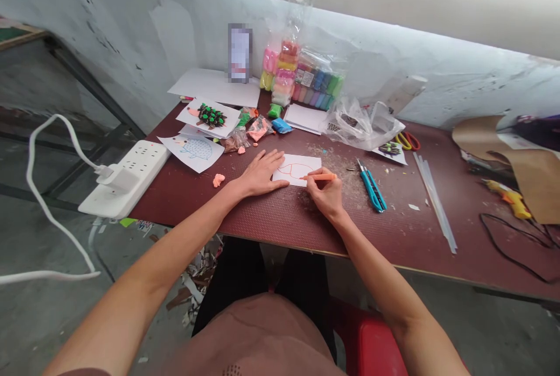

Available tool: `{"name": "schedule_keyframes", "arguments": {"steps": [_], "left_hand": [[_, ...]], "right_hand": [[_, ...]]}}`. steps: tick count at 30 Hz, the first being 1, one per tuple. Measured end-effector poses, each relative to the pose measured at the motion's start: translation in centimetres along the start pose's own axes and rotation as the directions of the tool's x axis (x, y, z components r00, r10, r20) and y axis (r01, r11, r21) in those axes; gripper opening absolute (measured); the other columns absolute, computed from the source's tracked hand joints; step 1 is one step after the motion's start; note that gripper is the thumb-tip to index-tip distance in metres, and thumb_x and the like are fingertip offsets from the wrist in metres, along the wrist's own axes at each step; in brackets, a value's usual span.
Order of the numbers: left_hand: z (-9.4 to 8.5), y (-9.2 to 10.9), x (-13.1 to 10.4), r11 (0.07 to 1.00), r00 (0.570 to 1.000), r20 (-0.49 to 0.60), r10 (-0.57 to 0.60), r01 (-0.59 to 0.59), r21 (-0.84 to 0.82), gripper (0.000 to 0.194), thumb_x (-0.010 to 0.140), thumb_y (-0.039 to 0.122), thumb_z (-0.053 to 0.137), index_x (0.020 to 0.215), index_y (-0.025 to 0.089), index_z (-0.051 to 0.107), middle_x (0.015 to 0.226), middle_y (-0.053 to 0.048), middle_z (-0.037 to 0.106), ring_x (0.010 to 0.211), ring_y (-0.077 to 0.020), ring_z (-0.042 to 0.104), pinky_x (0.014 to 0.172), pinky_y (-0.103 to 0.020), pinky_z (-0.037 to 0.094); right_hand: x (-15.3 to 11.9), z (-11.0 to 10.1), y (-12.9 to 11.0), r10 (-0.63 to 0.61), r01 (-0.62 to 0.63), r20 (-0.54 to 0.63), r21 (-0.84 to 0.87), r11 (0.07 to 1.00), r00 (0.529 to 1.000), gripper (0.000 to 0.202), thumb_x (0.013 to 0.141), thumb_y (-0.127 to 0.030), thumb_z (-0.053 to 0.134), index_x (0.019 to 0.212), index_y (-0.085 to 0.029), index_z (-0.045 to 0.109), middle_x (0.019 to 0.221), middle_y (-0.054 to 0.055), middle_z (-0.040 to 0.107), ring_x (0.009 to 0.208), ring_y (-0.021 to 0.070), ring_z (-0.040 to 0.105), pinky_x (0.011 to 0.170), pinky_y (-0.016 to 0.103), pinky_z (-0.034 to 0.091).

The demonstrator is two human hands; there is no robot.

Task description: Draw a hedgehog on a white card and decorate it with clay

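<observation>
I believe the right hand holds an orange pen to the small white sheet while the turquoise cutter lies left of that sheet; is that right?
Not quite: the head view shows the turquoise cutter lying to the right of the small white sheet. The right hand does hold an orange pen to that sheet.

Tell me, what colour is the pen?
The pen is orange, as the head view shows.
</observation>
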State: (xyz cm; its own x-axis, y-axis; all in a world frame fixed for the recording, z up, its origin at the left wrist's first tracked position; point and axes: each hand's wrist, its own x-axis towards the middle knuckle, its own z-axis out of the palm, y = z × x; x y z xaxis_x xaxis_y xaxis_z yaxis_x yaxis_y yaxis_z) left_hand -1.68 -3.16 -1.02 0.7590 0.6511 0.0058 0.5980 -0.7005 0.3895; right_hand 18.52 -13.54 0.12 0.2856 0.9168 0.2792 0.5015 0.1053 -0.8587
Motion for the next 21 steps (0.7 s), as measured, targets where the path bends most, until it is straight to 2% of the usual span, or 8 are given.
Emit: {"name": "schedule_keyframes", "arguments": {"steps": [5, 14, 19, 21], "left_hand": [[0.0, 0.34, -0.18, 1.0, 1.0, 0.004, -0.027, 0.027, 0.008, 0.081, 0.098, 0.063, 0.05, 0.163, 0.015, 0.038, 0.172, -0.014, 0.03, 0.162, -0.0302, 0.023, 0.133, -0.048, 0.01], [0.11, 0.28, -0.1, 1.0, 1.0, -0.006, -0.014, 0.014, 0.001, 0.075, 0.098, 0.062, 0.05, 0.16, 0.02, 0.043, 0.172, -0.011, 0.032, 0.162, -0.0297, 0.025, 0.132, -0.051, 0.012], [-0.13, 0.6, -0.15, 0.999, 0.999, 0.022, -0.034, 0.034, 0.02, 0.078, 0.099, 0.06, 0.052, 0.159, 0.012, 0.044, 0.173, -0.014, 0.03, 0.162, -0.0309, 0.022, 0.133, -0.05, 0.01], [-0.13, 0.61, -0.16, 0.999, 0.999, 0.018, -0.032, 0.032, 0.012, 0.077, 0.099, 0.06, 0.052, 0.159, 0.013, 0.045, 0.172, -0.014, 0.03, 0.162, -0.0312, 0.023, 0.133, -0.05, 0.01]], "right_hand": [[-0.17, -0.22, -0.13, -0.032, 0.034, 0.038, -0.051, 0.998, 0.999, 0.025, 0.082, -0.039, 0.06, 0.073, -0.022, 0.075, 0.074, 0.005, 0.072, 0.059, 0.0155, 0.06, 0.059, 0.03, 0.046], [-0.19, -0.29, 0.01, -0.045, 0.052, 0.084, -0.083, 0.995, 0.995, 0.02, 0.083, -0.037, 0.061, 0.076, -0.022, 0.072, 0.074, 0.004, 0.074, 0.06, 0.0159, 0.06, 0.062, 0.03, 0.047], [-0.19, -0.27, -0.13, -0.05, 0.06, 0.113, -0.083, 0.995, 0.992, 0.02, 0.084, -0.037, 0.061, 0.078, -0.022, 0.073, 0.074, 0.004, 0.075, 0.057, 0.0156, 0.058, 0.061, 0.03, 0.047], [-0.18, -0.24, -0.18, -0.056, 0.067, 0.119, -0.084, 0.994, 0.991, 0.02, 0.083, -0.037, 0.062, 0.079, -0.022, 0.073, 0.075, 0.004, 0.076, 0.057, 0.0157, 0.059, 0.061, 0.03, 0.047]]}}
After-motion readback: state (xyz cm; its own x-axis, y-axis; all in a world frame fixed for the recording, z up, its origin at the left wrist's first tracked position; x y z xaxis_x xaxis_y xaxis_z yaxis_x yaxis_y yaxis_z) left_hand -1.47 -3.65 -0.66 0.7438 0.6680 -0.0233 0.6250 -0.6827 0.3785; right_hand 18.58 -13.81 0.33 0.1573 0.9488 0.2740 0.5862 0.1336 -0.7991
